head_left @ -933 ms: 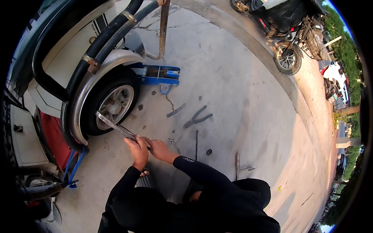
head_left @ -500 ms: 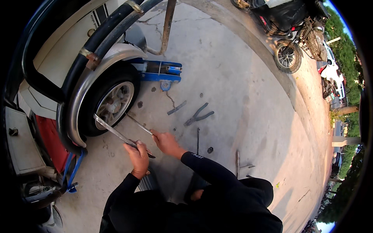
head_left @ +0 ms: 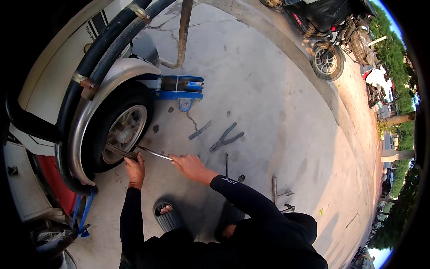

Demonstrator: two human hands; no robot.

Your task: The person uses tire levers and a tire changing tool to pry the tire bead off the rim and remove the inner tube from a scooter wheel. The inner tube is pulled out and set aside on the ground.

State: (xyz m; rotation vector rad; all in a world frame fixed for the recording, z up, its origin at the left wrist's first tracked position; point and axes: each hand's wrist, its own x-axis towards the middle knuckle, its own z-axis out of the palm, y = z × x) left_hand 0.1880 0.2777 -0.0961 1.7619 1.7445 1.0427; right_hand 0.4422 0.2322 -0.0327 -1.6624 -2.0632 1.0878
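Observation:
My left hand [head_left: 135, 172] is closed round the near end of a flat metal tire lever [head_left: 119, 151]. The lever's far end lies against the lower part of the silver wheel rim [head_left: 142, 117]. Around the rim is a black tire [head_left: 95, 141], mounted under a silver fender [head_left: 83, 121]. To the right, my right hand [head_left: 193, 167] grips a slimmer metal rod [head_left: 154, 153], probably another tire lever. Its tip reaches the tire's lower right edge; whether it is wedged in there, I cannot tell.
A blue floor jack [head_left: 179, 95] sits beside the wheel. Pliers [head_left: 226, 137], a flat metal strip [head_left: 199, 130], a thin rod [head_left: 226, 165] and a T-shaped tool [head_left: 274, 190] lie on the concrete. Black bumper tubes [head_left: 67, 103] flank the wheel. A motorbike [head_left: 327, 60] stands far right.
My left hand has moved left and forward, carrying its lever lower across the rim, away from my right hand. My right hand has shifted only slightly. The view has turned a little.

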